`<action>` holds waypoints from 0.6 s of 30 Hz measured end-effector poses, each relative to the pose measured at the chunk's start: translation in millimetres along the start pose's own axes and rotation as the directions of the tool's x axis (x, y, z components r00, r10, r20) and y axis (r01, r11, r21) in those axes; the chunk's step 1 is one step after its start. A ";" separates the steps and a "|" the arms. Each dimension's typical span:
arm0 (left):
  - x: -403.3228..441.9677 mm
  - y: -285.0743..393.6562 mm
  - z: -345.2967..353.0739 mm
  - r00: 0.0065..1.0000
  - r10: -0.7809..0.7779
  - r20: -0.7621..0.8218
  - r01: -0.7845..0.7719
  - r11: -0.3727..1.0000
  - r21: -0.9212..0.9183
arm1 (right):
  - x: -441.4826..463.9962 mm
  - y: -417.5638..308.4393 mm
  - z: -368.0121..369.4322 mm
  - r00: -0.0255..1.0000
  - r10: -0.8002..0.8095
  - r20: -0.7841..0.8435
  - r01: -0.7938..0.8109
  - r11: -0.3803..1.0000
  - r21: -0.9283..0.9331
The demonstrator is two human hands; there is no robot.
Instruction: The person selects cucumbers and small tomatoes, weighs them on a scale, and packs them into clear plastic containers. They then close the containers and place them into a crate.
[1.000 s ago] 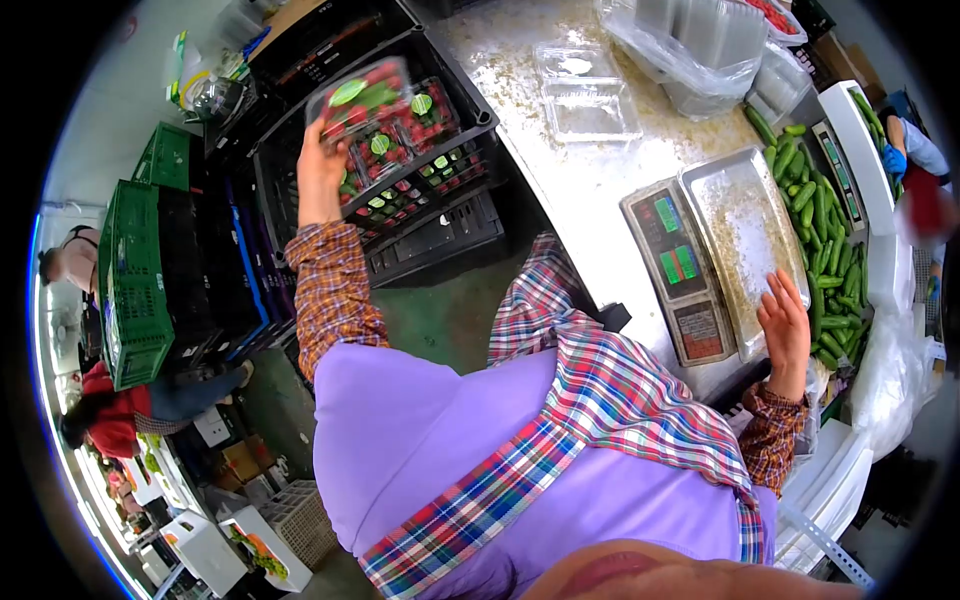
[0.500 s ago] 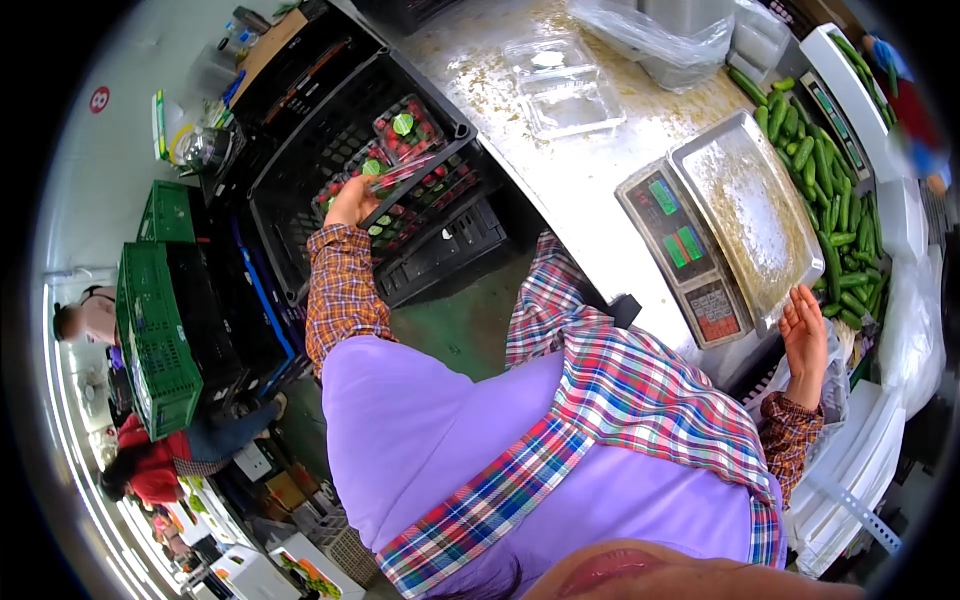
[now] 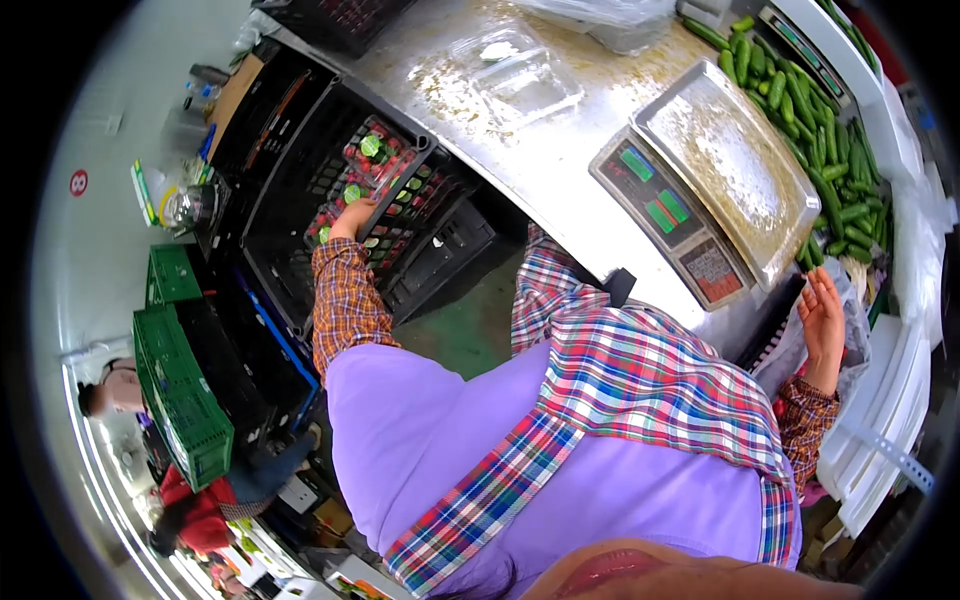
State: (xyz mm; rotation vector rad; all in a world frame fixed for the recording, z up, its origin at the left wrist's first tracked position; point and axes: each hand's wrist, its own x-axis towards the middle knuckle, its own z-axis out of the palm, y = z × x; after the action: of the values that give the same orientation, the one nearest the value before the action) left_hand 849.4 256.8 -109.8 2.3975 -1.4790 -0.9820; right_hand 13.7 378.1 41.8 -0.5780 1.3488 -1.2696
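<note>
My left hand point(image 3: 353, 218) reaches over the near side of a black crate point(image 3: 262, 215), at the packs of red fruit inside. Its fingertips are partly hidden, and whether it grips a pack cannot be made out. A clear pack of red fruit with a round green label point(image 3: 371, 146) lies beside it in the crate. My right hand point(image 3: 822, 318) is raised, fingers apart and holding nothing, near the lower corner of the scale's metal tray point(image 3: 735, 170). The scale's display panel point(image 3: 652, 190) shows green digits.
An open clear plastic box point(image 3: 525, 88) lies on the metal table point(image 3: 440, 60). Cucumbers point(image 3: 835, 150) are heaped right of the scale. Green crates point(image 3: 180, 395) stand at left, where a person in red point(image 3: 205, 515) and another person are visible. A plastic bag hangs below my right hand.
My left hand has lowered the fruit pack into the crate, and the pack is no longer distinct in it. My right hand remains raised beside the scale. The view has turned.
</note>
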 end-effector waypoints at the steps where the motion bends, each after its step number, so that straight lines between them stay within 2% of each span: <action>1: -5.5 18.3 -2.3 0.960 0.097 -0.261 -0.077 0.993 0.089 | -5.3 -1.7 -6.9 1.000 -0.008 -0.018 0.008 1.000 0.001; 2: -10.9 36.7 -4.6 0.855 0.181 -0.485 -0.096 0.976 0.195 | -9.1 -0.8 -19.4 0.999 -0.021 -0.044 0.021 1.000 -0.005; 3: -10.5 66.5 -6.5 0.688 0.306 -0.658 -0.236 0.952 0.196 | -12.8 -0.7 -29.4 0.996 -0.045 -0.081 0.044 0.999 -0.009; 4: -18.9 107.7 -12.6 0.473 0.386 -0.792 -0.372 0.902 0.218 | -18.9 -2.4 -36.0 0.991 -0.067 -0.120 0.066 0.998 -0.016; 6: -43.6 200.4 -9.1 0.456 0.529 -0.715 -0.628 0.761 0.163 | -27.2 -3.7 -53.3 0.982 -0.110 -0.152 0.110 0.994 -0.007; 8: -49.2 269.4 27.7 0.330 0.784 -0.525 -0.779 0.540 0.317 | -31.1 -3.2 -57.2 0.969 -0.137 -0.206 0.144 0.989 0.022; 10: -58.1 314.7 64.0 0.410 0.889 -0.206 -0.761 0.458 0.460 | -41.3 -1.1 -65.8 0.969 -0.188 -0.161 0.201 0.977 0.068; 13: -48.6 343.6 121.5 0.677 0.733 -0.067 -0.477 0.507 0.718 | -61.4 8.4 -76.2 0.948 -0.233 -0.219 0.246 0.969 0.036; 15: 5.4 331.9 158.8 0.761 0.648 -0.009 -0.409 0.490 0.770 | -55.4 28.0 -84.1 0.946 -0.226 -0.232 0.232 0.973 0.000; 16: 17.8 331.1 158.7 0.793 0.610 0.002 -0.371 0.479 0.796 | -64.1 31.5 -91.3 0.935 -0.235 -0.267 0.239 0.971 -0.020; 18: 23.7 338.5 144.1 0.820 0.566 0.084 -0.395 0.453 0.799 | -82.4 35.5 -102.1 0.911 -0.251 -0.327 0.243 0.968 -0.065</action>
State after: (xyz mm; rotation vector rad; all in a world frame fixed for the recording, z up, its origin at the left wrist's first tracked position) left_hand 518.9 96.4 -79.0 2.0966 -2.7116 0.1379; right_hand -48.1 496.9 18.9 -0.5805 1.6082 -1.6155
